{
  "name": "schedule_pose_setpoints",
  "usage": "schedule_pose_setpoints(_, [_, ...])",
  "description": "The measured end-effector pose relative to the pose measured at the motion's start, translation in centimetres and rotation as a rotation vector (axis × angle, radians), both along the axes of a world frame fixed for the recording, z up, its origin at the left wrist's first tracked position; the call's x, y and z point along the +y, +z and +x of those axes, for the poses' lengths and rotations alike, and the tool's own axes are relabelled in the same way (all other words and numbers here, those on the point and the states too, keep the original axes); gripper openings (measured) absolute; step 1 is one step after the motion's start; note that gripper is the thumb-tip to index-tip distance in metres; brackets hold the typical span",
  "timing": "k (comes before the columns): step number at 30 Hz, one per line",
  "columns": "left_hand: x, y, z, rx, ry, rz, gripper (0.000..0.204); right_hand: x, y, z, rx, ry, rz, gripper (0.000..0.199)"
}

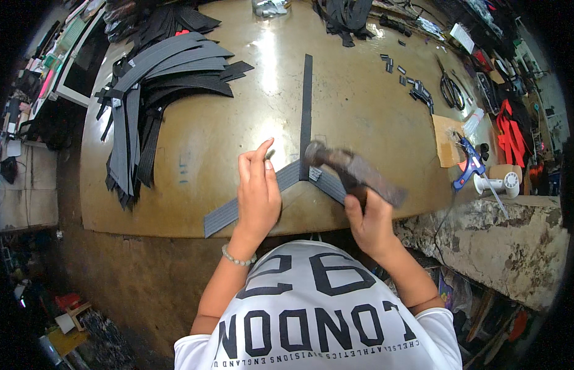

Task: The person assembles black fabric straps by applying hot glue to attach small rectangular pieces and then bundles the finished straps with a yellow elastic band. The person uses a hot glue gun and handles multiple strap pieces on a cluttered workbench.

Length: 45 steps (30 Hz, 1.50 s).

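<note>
A strap joined in a Y shape lies on the table in front of me. Its two grey ribbed arms [221, 217] spread towards me, and a narrow black strip [306, 98] runs straight away from their junction. Beside that junction is a small pale label [314, 174]. My right hand [372, 227] grips a hammer [361, 171], whose dark, worn head is above the joint and slightly blurred. Over the strap's left arm is my left hand [260, 192], fingers stretched out and holding nothing; whether it touches the strap I cannot tell.
Grey and black straps [145, 80] are heaped at the left. More black straps [345, 18] lie at the far edge. On the right are small black pieces [421, 94], scissors [451, 89], cardboard [447, 142], a blue glue gun [470, 163] and a white spool [503, 183].
</note>
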State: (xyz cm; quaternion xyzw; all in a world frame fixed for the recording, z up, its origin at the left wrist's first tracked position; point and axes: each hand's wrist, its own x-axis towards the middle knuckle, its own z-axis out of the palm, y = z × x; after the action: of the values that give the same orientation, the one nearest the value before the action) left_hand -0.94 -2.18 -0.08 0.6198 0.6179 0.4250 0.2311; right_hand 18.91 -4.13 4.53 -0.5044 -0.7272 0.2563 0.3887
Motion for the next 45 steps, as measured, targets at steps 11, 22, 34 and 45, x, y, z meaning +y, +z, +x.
schedule_pose_setpoints(11, [0.1,1.1,3.3,0.448,0.034,0.021,0.038,2.2,-2.4,7.9,-0.545,-0.613,0.061,0.037])
schedule_pose_setpoints(22, [-1.8,2.5,-0.4,0.550,-0.062,0.089,0.027,0.7,-4.8,12.4,-0.731,-0.731,0.052,0.030])
schedule_pose_setpoints(34, [8.4,6.7,-6.1,0.271,-0.250,0.249,0.014,0.8,-5.9,13.1,-0.799,-0.716,0.063,0.033])
schedule_pose_setpoints(45, [13.0,4.7,-25.7,0.336,0.616,0.176,0.049,5.9,0.6,7.4,-0.724,-0.706,0.201,0.068])
